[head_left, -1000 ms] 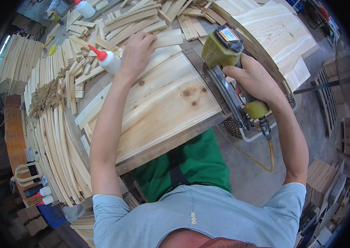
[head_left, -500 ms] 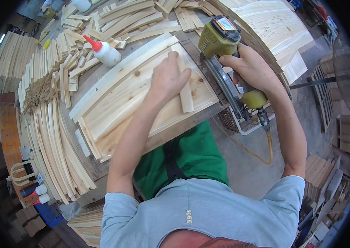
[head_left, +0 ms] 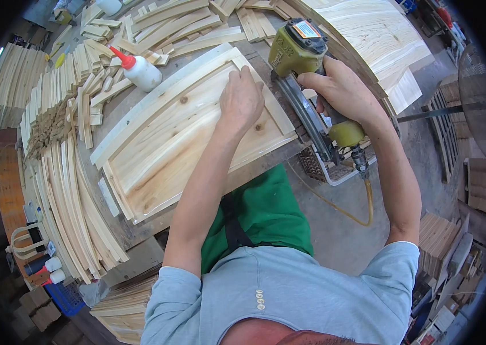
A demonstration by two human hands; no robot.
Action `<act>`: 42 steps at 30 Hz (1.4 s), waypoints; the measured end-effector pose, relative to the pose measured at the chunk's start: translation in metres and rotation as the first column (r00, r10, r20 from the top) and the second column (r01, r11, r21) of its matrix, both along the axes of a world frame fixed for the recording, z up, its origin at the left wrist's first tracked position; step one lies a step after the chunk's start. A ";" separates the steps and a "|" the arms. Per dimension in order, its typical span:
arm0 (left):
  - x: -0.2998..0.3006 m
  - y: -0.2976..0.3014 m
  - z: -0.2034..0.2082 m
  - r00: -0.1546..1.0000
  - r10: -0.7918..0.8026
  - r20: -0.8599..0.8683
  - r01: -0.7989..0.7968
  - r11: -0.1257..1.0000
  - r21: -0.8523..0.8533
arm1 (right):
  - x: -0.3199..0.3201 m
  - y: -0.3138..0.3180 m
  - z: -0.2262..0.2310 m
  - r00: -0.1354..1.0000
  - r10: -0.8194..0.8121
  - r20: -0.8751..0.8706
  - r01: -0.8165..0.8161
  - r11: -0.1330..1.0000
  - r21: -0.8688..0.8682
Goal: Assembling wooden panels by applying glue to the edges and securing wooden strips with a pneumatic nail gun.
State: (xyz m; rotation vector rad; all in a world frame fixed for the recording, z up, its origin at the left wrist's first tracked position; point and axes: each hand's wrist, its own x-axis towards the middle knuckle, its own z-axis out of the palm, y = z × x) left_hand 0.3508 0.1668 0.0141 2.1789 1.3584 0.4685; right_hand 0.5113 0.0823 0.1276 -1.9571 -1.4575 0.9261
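Observation:
My right hand (head_left: 349, 92) is wrapped round the handle of a green pneumatic nail gun (head_left: 297, 49), held beside the right end of a wooden panel. An air hose (head_left: 370, 201) hangs from its lower end. My left hand (head_left: 242, 99) is over the panel (head_left: 168, 149), fingers curled against a narrow wooden strip (head_left: 276, 109) that lies along the panel's right end; its fingertips are partly hidden. Another strip (head_left: 168, 98) runs along the panel's far edge, and a short one (head_left: 118, 187) along its left end.
A white glue bottle with a red nozzle (head_left: 142, 73) lies beyond the panel. Piles of wooden strips (head_left: 76, 207) cover the bench to the left and far side. Wide boards (head_left: 369, 34) are stacked at the far right, and a white-rimmed crate (head_left: 335, 181) sits below the nail gun.
The strip under my left hand has moved right, from lying across the panel to its right end. My left hand has curled and shifted slightly right. The nail gun stays beside the panel.

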 end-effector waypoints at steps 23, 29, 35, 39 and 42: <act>-0.016 -0.066 -0.017 0.982 -0.110 0.156 0.068 0.965 0.252 | -0.017 0.055 0.013 0.987 0.159 -0.030 -0.158 0.987 0.038; -0.014 -0.066 -0.017 0.983 -0.103 0.154 0.063 0.968 0.244 | -0.012 0.080 -0.009 0.984 0.170 0.060 -0.171 0.985 0.016; -0.016 -0.065 -0.021 0.984 -0.089 0.156 0.045 0.962 0.269 | -0.016 0.060 -0.006 0.984 0.178 0.007 -0.178 0.984 0.006; -0.014 -0.067 -0.019 0.982 -0.088 0.166 0.045 0.968 0.246 | -0.010 0.022 0.002 0.983 0.175 -0.057 -0.177 0.984 -0.024; -0.015 -0.067 -0.022 0.985 -0.084 0.154 0.045 0.970 0.239 | -0.014 -0.005 0.007 0.988 0.152 -0.041 -0.154 0.986 -0.058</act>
